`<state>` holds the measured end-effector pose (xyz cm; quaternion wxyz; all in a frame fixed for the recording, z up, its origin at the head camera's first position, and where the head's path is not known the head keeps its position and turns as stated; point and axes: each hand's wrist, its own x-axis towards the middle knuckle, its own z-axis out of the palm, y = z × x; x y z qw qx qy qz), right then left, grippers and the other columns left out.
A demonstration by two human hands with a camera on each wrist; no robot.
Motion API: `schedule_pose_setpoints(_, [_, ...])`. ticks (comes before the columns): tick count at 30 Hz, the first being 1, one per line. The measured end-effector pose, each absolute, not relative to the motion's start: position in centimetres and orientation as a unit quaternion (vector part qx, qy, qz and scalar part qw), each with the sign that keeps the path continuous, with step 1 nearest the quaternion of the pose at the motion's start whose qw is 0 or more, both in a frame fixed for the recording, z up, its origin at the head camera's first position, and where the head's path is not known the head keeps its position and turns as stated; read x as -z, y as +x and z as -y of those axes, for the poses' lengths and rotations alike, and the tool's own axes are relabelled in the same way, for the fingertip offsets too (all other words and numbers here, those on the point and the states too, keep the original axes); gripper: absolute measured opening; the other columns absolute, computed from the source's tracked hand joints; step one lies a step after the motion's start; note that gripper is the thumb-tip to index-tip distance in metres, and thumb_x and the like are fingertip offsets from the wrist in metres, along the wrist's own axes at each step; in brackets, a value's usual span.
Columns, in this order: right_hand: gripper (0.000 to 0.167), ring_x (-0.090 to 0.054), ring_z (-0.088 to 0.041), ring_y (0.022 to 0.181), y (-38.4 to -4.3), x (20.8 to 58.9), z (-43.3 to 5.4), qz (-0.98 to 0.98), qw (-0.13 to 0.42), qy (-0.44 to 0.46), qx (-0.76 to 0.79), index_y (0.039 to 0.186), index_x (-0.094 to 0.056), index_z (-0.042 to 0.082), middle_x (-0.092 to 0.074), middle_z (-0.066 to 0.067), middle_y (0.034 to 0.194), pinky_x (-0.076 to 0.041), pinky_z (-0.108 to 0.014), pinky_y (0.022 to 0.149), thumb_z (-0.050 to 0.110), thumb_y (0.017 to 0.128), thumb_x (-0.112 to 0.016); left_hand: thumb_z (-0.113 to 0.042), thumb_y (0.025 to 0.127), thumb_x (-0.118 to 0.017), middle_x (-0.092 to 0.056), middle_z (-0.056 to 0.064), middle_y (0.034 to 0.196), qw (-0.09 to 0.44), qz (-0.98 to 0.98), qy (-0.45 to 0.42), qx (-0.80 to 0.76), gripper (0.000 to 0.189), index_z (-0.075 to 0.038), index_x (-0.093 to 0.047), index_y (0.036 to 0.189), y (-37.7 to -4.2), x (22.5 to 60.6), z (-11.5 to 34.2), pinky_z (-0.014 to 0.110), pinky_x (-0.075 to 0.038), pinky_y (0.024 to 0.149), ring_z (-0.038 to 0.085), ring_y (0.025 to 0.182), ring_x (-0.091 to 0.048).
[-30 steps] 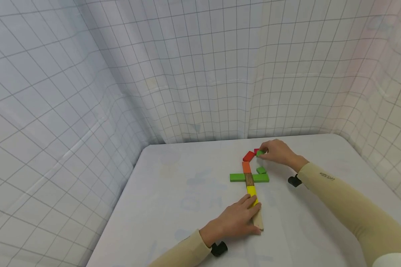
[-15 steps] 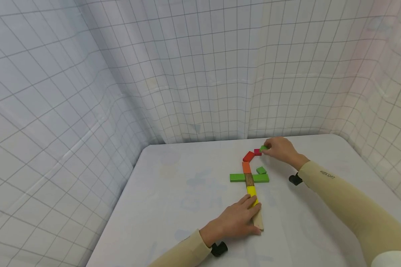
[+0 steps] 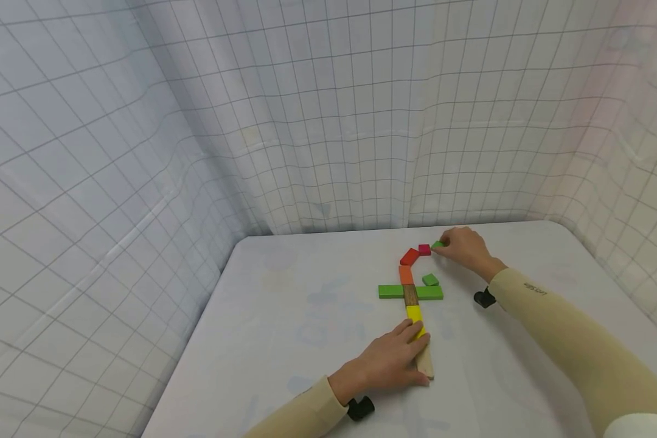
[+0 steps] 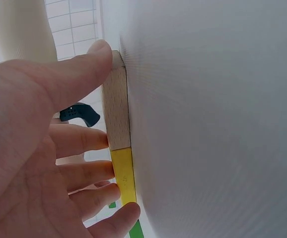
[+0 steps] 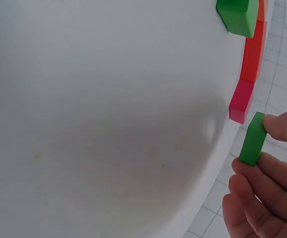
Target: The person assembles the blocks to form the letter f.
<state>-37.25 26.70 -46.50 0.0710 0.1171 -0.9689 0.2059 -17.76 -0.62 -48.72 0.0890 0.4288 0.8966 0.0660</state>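
My right hand point(image 3: 466, 248) pinches a small green block point(image 5: 253, 139) between thumb and fingers, just right of the pink block point(image 3: 424, 250); a narrow gap separates the two. My left hand point(image 3: 385, 362) lies across the yellow block point(image 4: 124, 174) and the plain wooden block point(image 4: 116, 109), fingers loosely extended and thumb by the wooden block's near end. Beyond it the row continues with a brown block point(image 3: 410, 295), an orange block point(image 3: 406, 275) and a red block point(image 3: 409, 257). Green pieces point(image 3: 391, 292) flank the brown block on both sides.
A loose small green block point(image 3: 430, 280) lies just behind the right green arm of the cross. The white table point(image 3: 285, 304) ends at a far edge near the right hand. Grid-patterned curtains point(image 3: 328, 121) hang behind and at both sides.
My right hand has carried the small green block away to the right, from in front of the pink block to beside it, uncovering the pink block. The left hand stays in place.
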Motion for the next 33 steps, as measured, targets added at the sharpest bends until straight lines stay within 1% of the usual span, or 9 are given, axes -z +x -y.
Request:
schedule_pose_setpoints(8, [0.033,-0.058,-0.024,0.07,-37.3,47.2,-26.8,0.977,0.038,0.083,-0.194,0.102,-0.074,-0.005,-0.072,-0.013,0.088,-0.053,-0.038,0.065,0.025,0.089,-0.075,-0.061,0.092,-0.062,-0.024,0.002,0.164,0.093,-0.898,0.425,-0.067,0.082,-0.017,-0.038,0.157,-17.7,48.6,0.6,0.03,-0.031,0.114,0.021,0.151,-0.021])
schedule_pose_setpoints(11, [0.034,-0.059,-0.025,0.071,-37.4,47.6,-26.9,0.979,0.028,0.076,-0.189,0.102,-0.074,-0.005,-0.072,-0.013,0.089,-0.054,-0.039,0.067,0.026,0.089,-0.075,-0.061,0.092,-0.062,-0.024,0.003,0.165,0.095,-0.897,0.426,-0.069,0.082,-0.017,-0.037,0.157,-17.7,48.6,0.6,0.03,-0.03,0.115,0.021,0.151,-0.02])
schedule_pose_setpoints(16, [0.033,-0.06,-0.025,0.072,-37.6,48.1,-26.8,0.979,0.033,0.07,-0.191,0.102,-0.074,-0.004,-0.071,-0.014,0.089,-0.054,-0.041,0.067,0.026,0.089,-0.075,-0.061,0.092,-0.061,-0.023,0.003,0.165,0.095,-0.897,0.427,-0.067,0.082,-0.017,-0.037,0.157,-17.7,48.6,0.6,0.03,-0.03,0.115,0.021,0.151,-0.02])
schedule_pose_setpoints(24, [0.036,-0.061,-0.025,0.075,-37.7,48.4,-26.4,0.977,0.025,0.063,-0.2,0.104,-0.073,-0.005,-0.072,-0.014,0.092,-0.056,-0.041,0.069,0.028,0.089,-0.075,-0.062,0.091,-0.061,-0.022,0.0,0.165,0.105,-0.899,0.421,-0.064,0.083,-0.019,-0.036,0.157,-17.7,48.6,0.6,0.031,-0.033,0.113,0.02,0.151,-0.02])
schedule_pose_setpoints(33, [0.036,-0.061,-0.024,0.074,-37.6,48.0,-26.2,0.979,0.023,0.063,-0.193,0.105,-0.073,-0.005,-0.072,-0.014,0.092,-0.055,-0.041,0.069,0.028,0.09,-0.075,-0.061,0.092,-0.061,-0.022,0.001,0.165,0.107,-0.897,0.424,-0.068,0.082,-0.018,-0.035,0.158,-17.9,48.5,0.6,0.031,-0.031,0.115,0.02,0.151,-0.019])
